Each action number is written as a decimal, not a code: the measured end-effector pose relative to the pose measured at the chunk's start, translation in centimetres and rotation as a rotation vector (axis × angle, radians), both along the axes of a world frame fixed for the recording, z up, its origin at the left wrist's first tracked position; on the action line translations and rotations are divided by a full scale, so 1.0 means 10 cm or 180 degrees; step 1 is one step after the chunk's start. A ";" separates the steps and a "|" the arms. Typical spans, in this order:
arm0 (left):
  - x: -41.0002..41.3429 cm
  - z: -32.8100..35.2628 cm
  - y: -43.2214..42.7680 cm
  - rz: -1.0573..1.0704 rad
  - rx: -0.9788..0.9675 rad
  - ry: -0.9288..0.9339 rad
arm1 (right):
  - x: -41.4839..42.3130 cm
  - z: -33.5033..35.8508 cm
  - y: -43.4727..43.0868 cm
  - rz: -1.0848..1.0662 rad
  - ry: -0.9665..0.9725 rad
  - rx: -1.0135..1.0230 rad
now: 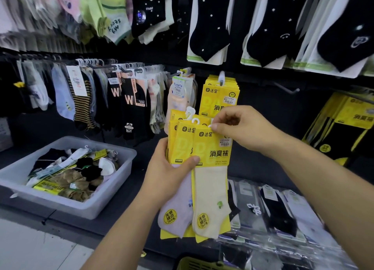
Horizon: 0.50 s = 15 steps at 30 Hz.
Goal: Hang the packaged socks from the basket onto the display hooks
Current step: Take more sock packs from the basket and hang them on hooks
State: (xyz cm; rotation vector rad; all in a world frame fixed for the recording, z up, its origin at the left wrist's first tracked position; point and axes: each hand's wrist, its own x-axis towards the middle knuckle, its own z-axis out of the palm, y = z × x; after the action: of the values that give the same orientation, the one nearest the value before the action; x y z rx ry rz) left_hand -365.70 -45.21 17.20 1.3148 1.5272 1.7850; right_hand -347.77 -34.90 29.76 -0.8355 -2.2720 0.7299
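My left hand point(168, 168) grips a fanned stack of yellow-carded sock packs point(202, 148) from the left, thumb across the front card. The front pack holds a cream sock point(210, 201); a lilac sock point(178, 207) shows behind it. My right hand point(242, 126) pinches the top of the front pack at its white plastic hanger. Just behind and above, a display hook point(221, 78) carries matching yellow packs point(220, 97). An empty metal hook point(287, 89) sticks out to the right.
A translucent grey bin point(113, 198) of mixed socks sits on the dark shelf at the left. Rows of hung socks fill the wall. Flat bagged socks point(273, 213) lie on the shelf at the right. A green basket rim point(194, 263) shows at the bottom.
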 end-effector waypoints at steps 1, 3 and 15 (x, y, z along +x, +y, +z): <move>0.00 0.00 0.00 -0.0006 0.0003 0.0041 | 0.00 0.01 0.01 0.0018 -0.0007 -0.0017; 0.00 0.01 0.00 -0.0016 0.0022 0.0090 | 0.00 0.02 0.02 0.0031 0.0004 -0.0014; -0.12 0.04 0.00 0.0297 0.0050 0.0073 | -0.10 0.41 0.44 -0.1146 0.0646 0.0641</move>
State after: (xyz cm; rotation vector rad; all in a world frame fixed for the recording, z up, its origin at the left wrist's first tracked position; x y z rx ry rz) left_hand -366.91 -45.22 17.55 1.2950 1.6144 1.8481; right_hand -348.78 -30.46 33.86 -0.9888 -1.9073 0.3946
